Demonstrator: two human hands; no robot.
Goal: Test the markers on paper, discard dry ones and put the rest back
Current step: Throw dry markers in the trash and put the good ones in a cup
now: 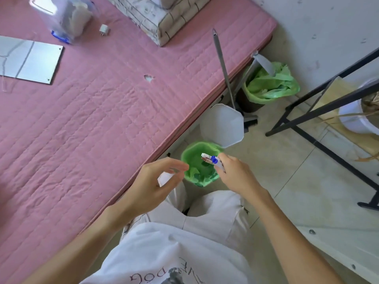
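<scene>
My right hand point(235, 175) grips a white marker with a blue cap point(215, 161), held over the open mouth of a small bin lined with a green bag point(190, 156) on the floor. A second marker end with white and red point(205, 155) shows beside the blue cap, and whether it is in the same grip I cannot tell. My left hand point(160, 181) hovers just left of the bin with fingers loosely curled and holds nothing. The bin's white lid point(222, 126) stands tipped up behind it.
A pink quilted mattress point(92, 109) fills the left. On it lie a silver sheet point(26, 60), a clear plastic container point(65, 17), a small white plug point(104, 29) and a folded quilt point(162, 15). A larger green-lined bin point(268, 85) and a black metal frame point(320, 111) stand to the right.
</scene>
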